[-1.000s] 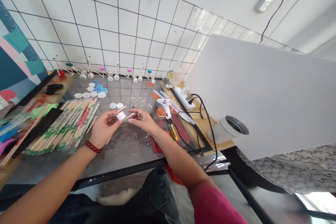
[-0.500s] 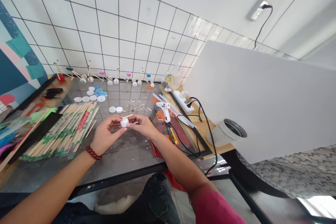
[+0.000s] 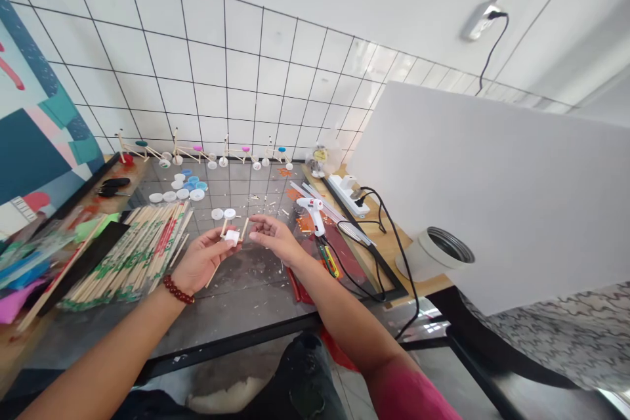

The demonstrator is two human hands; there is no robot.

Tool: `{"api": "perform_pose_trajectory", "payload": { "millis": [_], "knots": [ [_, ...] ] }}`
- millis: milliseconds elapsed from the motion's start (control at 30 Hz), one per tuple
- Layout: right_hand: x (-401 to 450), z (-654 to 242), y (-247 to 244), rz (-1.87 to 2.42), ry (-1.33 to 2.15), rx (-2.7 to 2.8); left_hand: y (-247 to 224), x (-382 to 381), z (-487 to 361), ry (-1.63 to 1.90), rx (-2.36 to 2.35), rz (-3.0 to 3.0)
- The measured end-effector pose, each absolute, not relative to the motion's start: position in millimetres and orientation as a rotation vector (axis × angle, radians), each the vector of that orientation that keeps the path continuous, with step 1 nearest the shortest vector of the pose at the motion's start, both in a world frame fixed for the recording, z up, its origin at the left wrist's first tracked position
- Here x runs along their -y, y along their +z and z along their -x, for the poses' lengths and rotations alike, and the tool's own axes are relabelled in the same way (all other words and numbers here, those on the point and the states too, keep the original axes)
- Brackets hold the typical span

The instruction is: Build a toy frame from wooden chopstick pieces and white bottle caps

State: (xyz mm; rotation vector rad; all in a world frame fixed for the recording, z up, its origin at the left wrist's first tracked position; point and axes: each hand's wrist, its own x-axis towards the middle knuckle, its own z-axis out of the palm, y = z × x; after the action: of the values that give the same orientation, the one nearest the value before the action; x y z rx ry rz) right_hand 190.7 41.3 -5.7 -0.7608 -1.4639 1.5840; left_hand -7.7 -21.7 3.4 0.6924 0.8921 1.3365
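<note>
The left hand [image 3: 201, 261], fingers closed, pinches a white cap [image 3: 231, 237] with short wooden sticks [image 3: 245, 228] above the tabletop [image 3: 231, 302]. The right hand [image 3: 276, 241] is half open at three o'clock of the cap, fingertips near a stick; contact is unclear. Packed chopsticks [image 3: 132, 243] lie at nine o'clock, the glue gun [image 3: 315, 215] between two and three. Toward six, open surface reaches the black front edge [image 3: 236, 346].
</note>
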Motion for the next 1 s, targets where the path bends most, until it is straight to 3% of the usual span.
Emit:
{"api": "perform_pose_trajectory", "payload": {
  "millis": [433, 733, 1000],
  "knots": [
    [-43, -192, -6, 0.807, 1.537, 1.46, 1, 17, 15, 1.35, -0.896, -0.647],
    [-63, -209, -4, 0.956, 1.133, 1.384, 2, 10, 22, 1.455, -0.923, -0.582],
    [-58, -217, -3, 1.083, 0.695, 1.676, 3, 5, 30, 1.5, -0.882, -0.509]
  ]
}}
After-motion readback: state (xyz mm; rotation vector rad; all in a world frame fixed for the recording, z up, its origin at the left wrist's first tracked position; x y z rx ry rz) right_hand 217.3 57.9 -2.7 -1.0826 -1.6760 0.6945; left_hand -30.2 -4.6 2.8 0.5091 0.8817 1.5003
